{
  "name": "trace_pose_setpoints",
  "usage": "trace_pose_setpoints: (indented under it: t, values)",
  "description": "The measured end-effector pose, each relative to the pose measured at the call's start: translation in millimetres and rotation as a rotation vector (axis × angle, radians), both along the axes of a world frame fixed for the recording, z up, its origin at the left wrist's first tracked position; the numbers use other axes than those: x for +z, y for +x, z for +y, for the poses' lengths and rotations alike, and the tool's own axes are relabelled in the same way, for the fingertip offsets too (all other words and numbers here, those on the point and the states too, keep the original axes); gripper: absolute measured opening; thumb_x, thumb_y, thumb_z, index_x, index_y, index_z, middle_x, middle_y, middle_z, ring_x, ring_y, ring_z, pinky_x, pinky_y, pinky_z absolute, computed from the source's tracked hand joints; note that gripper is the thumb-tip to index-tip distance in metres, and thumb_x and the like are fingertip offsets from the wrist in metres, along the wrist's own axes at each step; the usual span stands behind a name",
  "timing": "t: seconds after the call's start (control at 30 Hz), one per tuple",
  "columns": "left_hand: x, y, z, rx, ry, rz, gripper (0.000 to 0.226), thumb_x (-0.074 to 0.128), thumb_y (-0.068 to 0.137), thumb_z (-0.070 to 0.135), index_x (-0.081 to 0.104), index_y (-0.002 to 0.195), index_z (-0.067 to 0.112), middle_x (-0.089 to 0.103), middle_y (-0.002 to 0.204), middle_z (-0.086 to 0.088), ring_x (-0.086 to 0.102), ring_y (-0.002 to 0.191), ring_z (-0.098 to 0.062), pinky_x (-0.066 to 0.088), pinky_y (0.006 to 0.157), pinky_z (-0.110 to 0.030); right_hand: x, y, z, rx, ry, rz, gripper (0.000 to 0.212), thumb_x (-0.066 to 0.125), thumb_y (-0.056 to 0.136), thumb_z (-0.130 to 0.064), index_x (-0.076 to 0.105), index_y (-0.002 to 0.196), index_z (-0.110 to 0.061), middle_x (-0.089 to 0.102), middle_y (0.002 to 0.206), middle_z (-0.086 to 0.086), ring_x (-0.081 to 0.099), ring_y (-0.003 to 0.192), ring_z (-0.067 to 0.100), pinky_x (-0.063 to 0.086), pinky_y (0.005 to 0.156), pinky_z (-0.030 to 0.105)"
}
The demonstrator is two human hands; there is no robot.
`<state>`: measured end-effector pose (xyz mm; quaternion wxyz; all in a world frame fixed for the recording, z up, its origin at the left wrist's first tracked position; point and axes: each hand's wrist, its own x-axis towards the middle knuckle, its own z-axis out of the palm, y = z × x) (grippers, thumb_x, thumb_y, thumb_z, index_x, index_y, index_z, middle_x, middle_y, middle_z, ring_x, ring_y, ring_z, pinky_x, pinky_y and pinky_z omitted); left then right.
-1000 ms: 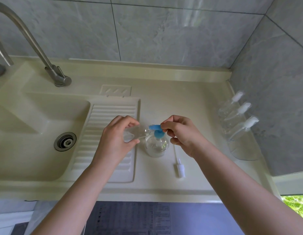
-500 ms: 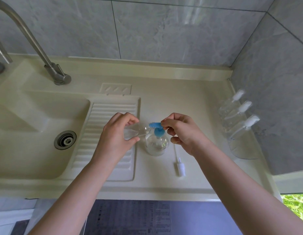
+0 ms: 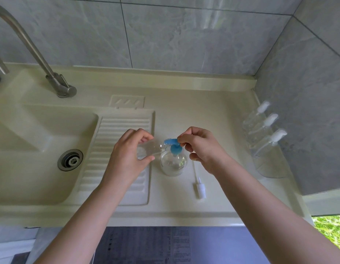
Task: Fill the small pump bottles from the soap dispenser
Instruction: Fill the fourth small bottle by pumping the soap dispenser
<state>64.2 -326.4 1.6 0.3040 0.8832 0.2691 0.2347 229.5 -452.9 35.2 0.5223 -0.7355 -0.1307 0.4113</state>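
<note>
Counter (image 3: 213, 103): bottle (image 3: 149, 149) contents perhaps unclear.

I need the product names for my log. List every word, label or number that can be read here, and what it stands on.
Nothing here can be read.
Dark mat below the counter edge: rows of print, too small and blurred to read.
Soap dispenser: no label visible.
Small bottle in the left hand: no label visible.
Three pump bottles by the wall: no label visible.

Loose pump head (image 3: 200, 189) — just right of soap dispenser (image 3: 174, 163)
</note>
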Motion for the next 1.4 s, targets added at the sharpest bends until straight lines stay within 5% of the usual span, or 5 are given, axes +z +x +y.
trace_pose_setpoints:
  t: [0.5,0.67,1.4]
  values:
    - [4.8,1.3,0.6,-0.011,0.002,0.0,0.052,0.091,0.059,0.006,0.066,0.101,0.022,0.061,0.099,0.008,0.057,0.091,0.0,0.036,0.083,-0.002,1.7,2.0,-5.1,0.02,0.019,0.022,0.015,0.064,0.085,-0.002,0.063,0.075,-0.013,0.057,0.067,0.0,0.037,0.057,0.013,0.027,0.051,0.025]
    - [2.7,0.7,-0.2,-0.01,0.006,0.023,0.051,0.091,0.06,0.007,0.065,0.101,0.025,0.059,0.1,0.008,0.058,0.093,-0.004,0.042,0.084,-0.011,-6.2,-4.5,-3.7,-0.012,0.021,0.003,0.017,0.062,0.085,-0.003,0.057,0.072,-0.013,0.053,0.077,0.009,0.033,0.057,0.015,0.024,0.052,0.027]
    - [5.7,-0.9,-1.1,-0.004,0.0,0.04,0.051,0.091,0.061,0.008,0.064,0.1,0.026,0.058,0.101,0.009,0.055,0.093,0.002,0.037,0.082,-0.003,0.7,-3.5,-2.0,-0.017,-0.001,-0.003,0.016,0.06,0.086,-0.001,0.059,0.076,-0.013,0.057,0.073,0.006,0.034,0.053,0.013,0.025,0.046,0.022]
